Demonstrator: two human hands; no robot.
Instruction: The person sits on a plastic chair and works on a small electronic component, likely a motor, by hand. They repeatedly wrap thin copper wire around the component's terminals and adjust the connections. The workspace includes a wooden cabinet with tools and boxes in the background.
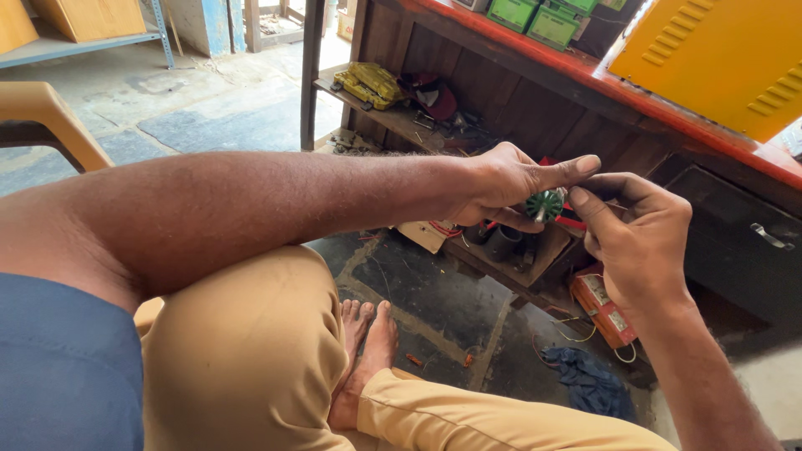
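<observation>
Both hands on green rotor point(545, 205) (fingertips).

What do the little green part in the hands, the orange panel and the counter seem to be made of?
Green part: likely glossy plastic or coated metal, mostly hidden by the left hand and right hand. Orange panel: painted sheet metal, judging by pressed louvres. Counter: dark wood, grain visible, red-painted top.

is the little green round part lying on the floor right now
No, the green round part is held up between the left hand and the right hand, above the dark floor.
</observation>
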